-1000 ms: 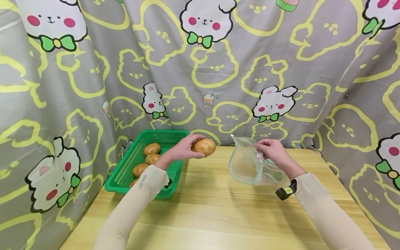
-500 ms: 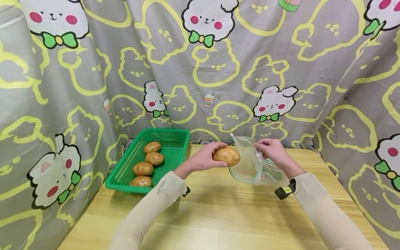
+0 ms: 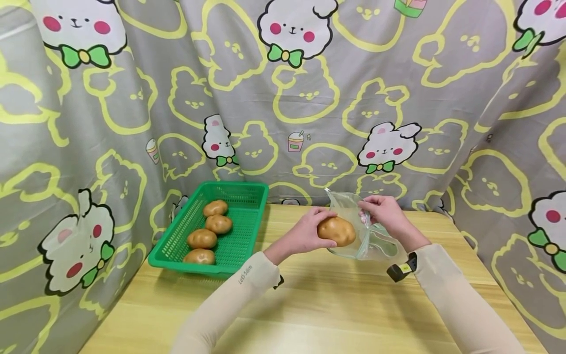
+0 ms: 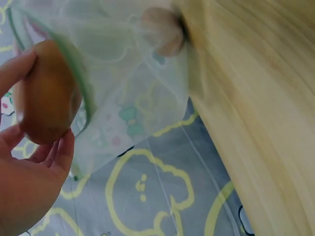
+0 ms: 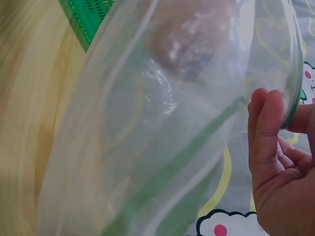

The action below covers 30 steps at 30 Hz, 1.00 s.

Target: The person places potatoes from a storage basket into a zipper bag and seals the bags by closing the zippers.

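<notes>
Potato (image 3: 337, 231) right at the mouth of the clear bag (image 3: 346, 202), left hand (image 3: 306, 231) gripping one end! Looks firm, fairly weighty, smooth enough to slip; I'd favour thumb and fingers around its middle. Right hand (image 3: 386, 215) pinches the limp bag's edge. Left sleeve (image 3: 262, 286) lettering (image 3: 245, 274): seemingly "Let's Slim".
</notes>
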{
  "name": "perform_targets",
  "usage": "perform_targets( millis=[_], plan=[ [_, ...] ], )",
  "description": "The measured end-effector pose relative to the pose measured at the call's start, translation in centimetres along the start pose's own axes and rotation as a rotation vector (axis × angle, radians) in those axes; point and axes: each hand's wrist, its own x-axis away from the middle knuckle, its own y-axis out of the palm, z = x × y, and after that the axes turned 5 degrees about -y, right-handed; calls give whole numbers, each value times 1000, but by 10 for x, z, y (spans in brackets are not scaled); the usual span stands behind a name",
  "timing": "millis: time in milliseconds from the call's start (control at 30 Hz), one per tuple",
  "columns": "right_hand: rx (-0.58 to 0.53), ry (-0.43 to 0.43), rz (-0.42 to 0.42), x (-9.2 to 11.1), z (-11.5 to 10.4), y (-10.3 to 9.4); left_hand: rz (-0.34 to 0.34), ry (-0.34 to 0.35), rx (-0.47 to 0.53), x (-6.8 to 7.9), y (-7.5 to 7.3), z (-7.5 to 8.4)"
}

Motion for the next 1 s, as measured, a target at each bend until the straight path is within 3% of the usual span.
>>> perform_targets(
  millis=[333, 633, 1000],
  plan=[
    [-46, 11, 17, -1, -3, 0, 61, 34, -35, -2, 12, 0],
    [-97, 0, 23, 0, -5, -1, 115, 132, -51, -3, 17, 1],
    [-112, -21, 22, 2, -8, -2, 100, 79, 45, -3, 19, 5]
  ],
)
